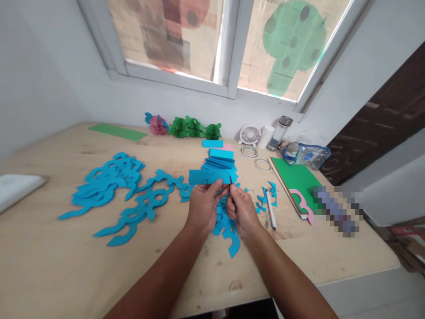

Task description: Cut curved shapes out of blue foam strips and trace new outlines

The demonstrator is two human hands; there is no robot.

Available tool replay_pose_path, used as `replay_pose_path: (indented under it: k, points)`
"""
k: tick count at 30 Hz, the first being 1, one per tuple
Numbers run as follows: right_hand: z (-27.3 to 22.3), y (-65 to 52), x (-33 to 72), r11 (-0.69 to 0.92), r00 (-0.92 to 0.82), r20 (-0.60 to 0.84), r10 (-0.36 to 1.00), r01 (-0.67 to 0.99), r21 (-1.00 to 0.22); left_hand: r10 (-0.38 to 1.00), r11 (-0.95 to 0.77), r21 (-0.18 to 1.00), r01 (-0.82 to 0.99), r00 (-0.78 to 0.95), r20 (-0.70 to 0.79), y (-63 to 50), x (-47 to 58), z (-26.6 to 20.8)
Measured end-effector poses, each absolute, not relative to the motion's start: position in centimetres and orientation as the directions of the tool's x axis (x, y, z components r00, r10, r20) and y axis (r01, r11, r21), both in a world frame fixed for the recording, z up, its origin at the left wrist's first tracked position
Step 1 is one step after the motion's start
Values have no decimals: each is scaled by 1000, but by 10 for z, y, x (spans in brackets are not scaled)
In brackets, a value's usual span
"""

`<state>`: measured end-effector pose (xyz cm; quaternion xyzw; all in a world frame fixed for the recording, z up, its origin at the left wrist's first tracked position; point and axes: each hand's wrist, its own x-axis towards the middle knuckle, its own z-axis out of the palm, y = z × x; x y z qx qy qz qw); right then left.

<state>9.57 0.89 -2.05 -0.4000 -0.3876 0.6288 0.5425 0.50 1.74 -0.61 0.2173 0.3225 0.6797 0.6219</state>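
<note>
My left hand pinches a blue paper strip with curved lines drawn on it. My right hand is closed on dark scissors, whose tip points up at the strip's right end; most of them is hidden in the fist. Beneath both hands lie blue paper scraps. Just beyond the strip is a stack of folded blue paper. A heap of wavy blue cutouts spreads to the left, with a second chain of cutouts nearer my left hand.
A white marker lies right of my hands, beside small blue offcuts. Farther right are green paper sheets bearing a pink cutout. Along the wall stand a fan, a bottle, a clear pouch and green paper ornaments.
</note>
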Motion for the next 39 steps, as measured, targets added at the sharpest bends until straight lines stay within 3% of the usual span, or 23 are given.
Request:
replay_pose_path:
  k: [13,24,39]
  points:
    - [-19,8,93,-151,-83,-131,988,-339,-929,980,-7,704,-710,-145,-136,18,4,-2]
    - [-20,8,95,-146,-88,-125,988,-303,-942,982,61,816,-574,-112,-152,15,0,2]
    - [-21,8,95,-155,-83,-137,987,-280,-947,985,70,833,-549,-94,-145,16,-3,4]
